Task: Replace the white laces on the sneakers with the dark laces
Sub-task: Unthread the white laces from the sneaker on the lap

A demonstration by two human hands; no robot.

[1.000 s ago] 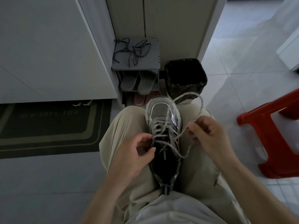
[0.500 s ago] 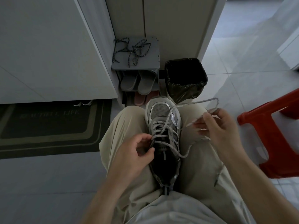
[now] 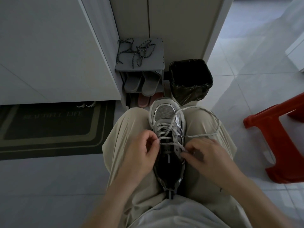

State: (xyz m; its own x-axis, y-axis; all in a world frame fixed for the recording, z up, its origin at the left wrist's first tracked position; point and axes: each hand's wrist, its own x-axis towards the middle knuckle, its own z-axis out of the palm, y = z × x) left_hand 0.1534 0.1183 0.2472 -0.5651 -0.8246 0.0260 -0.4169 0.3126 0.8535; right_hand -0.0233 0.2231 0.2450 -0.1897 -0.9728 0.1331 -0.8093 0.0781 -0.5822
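1. Right hand (image 3: 209,155) has come back in from out over the right knee to the right eyelet row of the sneaker (image 3: 165,112). Its fingertips (image 3: 183,153) now pinch a crossing of the white lace (image 3: 197,135).
2. Left hand (image 3: 141,150) has not shifted: thumb and forefinger pinch the same lace at the left eyelet row.
3. Sneaker sits toe-away between the knees. Rows nearest the ankle are empty; the toe-side crossings are still threaded.
4. Freed lace loops slack across the right knee.
5. Judgement: one row is out and the next is about to be drawn, so unlacing is partway done.
6. Dark laces (image 3: 136,51) lie tangled on top of the grey shoe rack (image 3: 154,63), well apart and untouched.
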